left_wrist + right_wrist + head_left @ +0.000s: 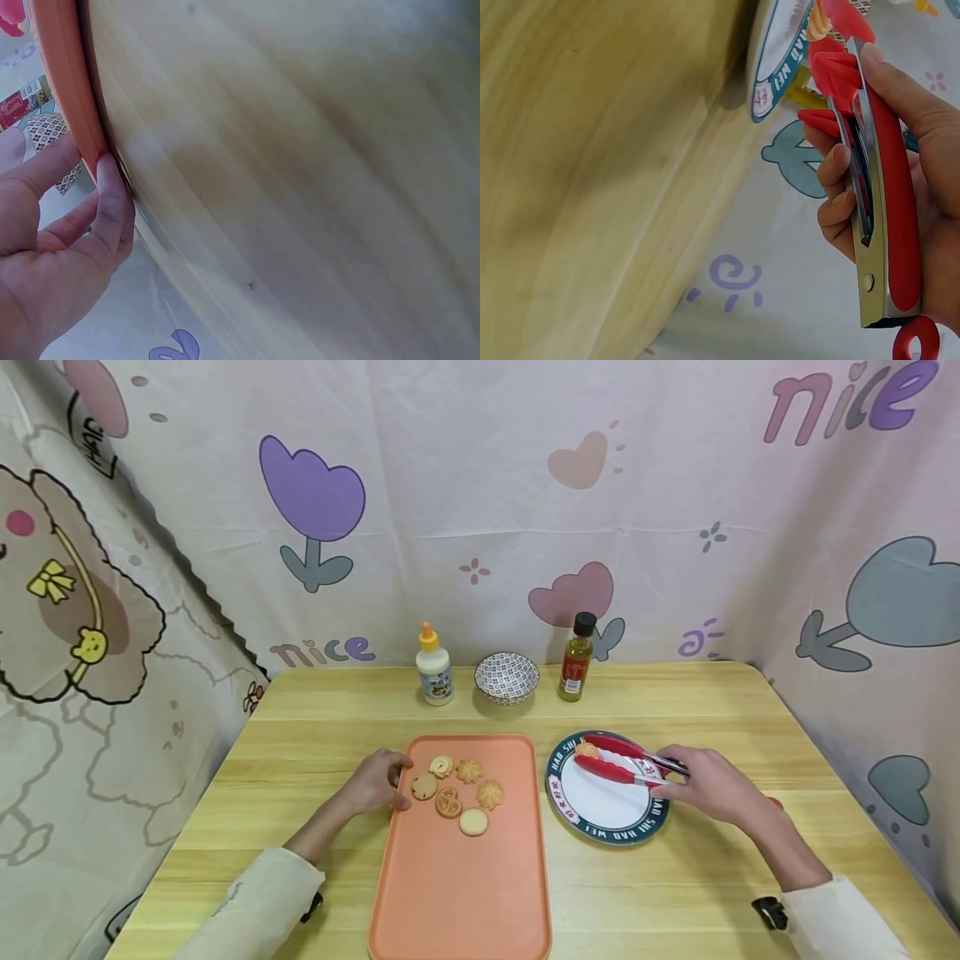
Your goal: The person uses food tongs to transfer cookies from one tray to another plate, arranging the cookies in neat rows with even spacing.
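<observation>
My left hand [372, 782] grips the left rim of an orange rectangular tray [461, 893], thumb and fingers pinching its edge in the left wrist view. Several cookies lie toward the tray's far end, among them a pretzel-shaped cookie [448, 802] and a plain round cookie [473, 822]. In my right hand [708, 783] is a pair of red-tipped metal tongs [904, 225], fingers and thumb wrapped about the handles. Between the tongs' tips sits a swirled cookie [587, 750], over the far left part of a white plate with a dark green lettered rim [555, 785]. Whether it touches the plate, I cannot tell.
Along the back of the wooden table [337, 718] stand a white bottle with an orange tip [436, 672], a small patterned bowl [507, 678] and a black-capped oil bottle [576, 660]. A printed cloth [450, 460] hangs behind and at both sides.
</observation>
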`<action>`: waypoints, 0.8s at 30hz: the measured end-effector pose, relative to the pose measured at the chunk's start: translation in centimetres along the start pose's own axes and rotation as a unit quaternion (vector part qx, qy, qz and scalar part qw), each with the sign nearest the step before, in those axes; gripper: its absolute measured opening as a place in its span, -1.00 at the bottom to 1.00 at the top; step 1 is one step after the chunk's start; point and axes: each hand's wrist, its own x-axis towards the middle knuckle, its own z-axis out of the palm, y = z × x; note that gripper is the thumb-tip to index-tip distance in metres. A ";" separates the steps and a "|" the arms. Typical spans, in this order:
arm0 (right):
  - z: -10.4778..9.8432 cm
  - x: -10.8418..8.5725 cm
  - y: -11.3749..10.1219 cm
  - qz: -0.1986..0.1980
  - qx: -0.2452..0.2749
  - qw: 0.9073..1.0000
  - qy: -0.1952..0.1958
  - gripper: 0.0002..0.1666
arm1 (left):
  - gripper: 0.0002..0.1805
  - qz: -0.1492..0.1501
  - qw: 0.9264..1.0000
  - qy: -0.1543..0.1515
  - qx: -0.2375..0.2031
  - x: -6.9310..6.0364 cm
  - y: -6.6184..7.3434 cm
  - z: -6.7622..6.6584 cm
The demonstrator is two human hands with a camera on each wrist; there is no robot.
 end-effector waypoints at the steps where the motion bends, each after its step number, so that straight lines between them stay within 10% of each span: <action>1: 0.1 -0.1 0.1 0.002 0.001 1.000 -0.002 -0.25 | -0.32 -0.002 1.000 0.000 -0.002 0.0 0.0 0.0; 24: 0.0 1.0 -1.6 0.006 0.009 1.000 -0.026 -0.16 | -0.32 -0.002 1.000 0.000 -0.002 -0.1 0.0 0.0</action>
